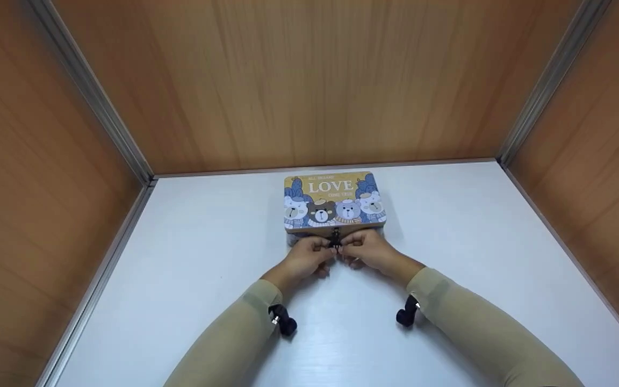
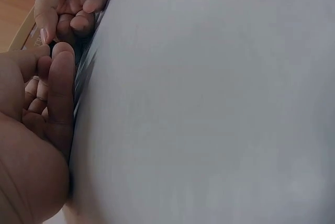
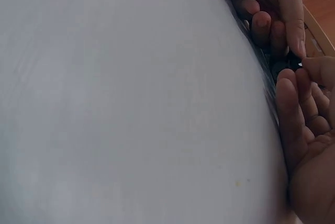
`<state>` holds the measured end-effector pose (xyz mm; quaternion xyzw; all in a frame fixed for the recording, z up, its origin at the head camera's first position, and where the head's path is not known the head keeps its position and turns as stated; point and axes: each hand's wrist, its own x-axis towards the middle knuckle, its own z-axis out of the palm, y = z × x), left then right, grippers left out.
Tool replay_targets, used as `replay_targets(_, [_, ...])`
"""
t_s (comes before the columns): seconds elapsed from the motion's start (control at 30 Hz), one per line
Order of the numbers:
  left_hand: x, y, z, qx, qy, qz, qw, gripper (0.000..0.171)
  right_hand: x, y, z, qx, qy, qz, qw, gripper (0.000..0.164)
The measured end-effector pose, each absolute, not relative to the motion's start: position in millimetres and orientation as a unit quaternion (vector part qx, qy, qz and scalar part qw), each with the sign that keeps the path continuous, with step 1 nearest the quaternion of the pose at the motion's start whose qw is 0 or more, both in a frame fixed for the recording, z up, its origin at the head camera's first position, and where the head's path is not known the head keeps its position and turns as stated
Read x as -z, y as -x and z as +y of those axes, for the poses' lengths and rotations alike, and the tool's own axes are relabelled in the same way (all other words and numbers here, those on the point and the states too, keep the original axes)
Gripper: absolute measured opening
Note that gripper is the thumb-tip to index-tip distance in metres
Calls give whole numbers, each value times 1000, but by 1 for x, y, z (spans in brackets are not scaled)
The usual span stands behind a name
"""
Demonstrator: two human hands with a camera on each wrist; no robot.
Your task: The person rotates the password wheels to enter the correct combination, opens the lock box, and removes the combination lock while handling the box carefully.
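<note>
A closed tin box (image 1: 334, 200), printed with bears and the word LOVE, stands near the back of the white table. At the middle of its front edge is a small black lock (image 1: 336, 237), partly hidden by fingertips. My left hand (image 1: 305, 256) pinches the lock from the left, thumb and forefinger together. From the other side my right hand (image 1: 369, 250) pinches it the same way, so both hands' fingertips nearly meet. In the right wrist view a dark bit of the lock (image 3: 280, 68) shows between the fingers.
The white table (image 1: 223, 226) has wooden panels (image 1: 320, 80) around its back and sides, joined by metal corner strips (image 1: 94, 97). A small black wrist camera hangs under each sleeve, the left one (image 1: 286, 324) and the right one (image 1: 406, 314), close over the tabletop.
</note>
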<state>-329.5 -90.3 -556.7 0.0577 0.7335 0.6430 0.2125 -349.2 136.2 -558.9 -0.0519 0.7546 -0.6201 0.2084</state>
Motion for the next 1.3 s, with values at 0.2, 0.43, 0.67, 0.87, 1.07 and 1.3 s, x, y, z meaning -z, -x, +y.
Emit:
replay_targets(0.2, [558, 329, -90, -643, -56, 735, 210, 23, 559, 348, 134, 616, 50, 758, 209, 20])
replay_targets(0.43, [557, 329, -91, -642, -52, 735, 213, 21, 557, 348, 134, 600, 68, 768, 214, 18])
replay_targets(0.67, [557, 329, -91, -643, -52, 733, 216, 23, 556, 348, 134, 596, 68, 771, 215, 21])
replay_targets(0.87, [558, 329, -92, -641, -55, 735, 215, 23, 558, 350, 136, 610, 57, 761, 215, 21])
replay_targets(1.07, [559, 330, -91, -647, -60, 730, 215, 23, 559, 351, 136, 619, 51, 754, 213, 24])
replay_targets(1.3, [559, 329, -91, -651, -56, 726, 213, 22, 557, 349, 134, 612, 62, 758, 215, 18])
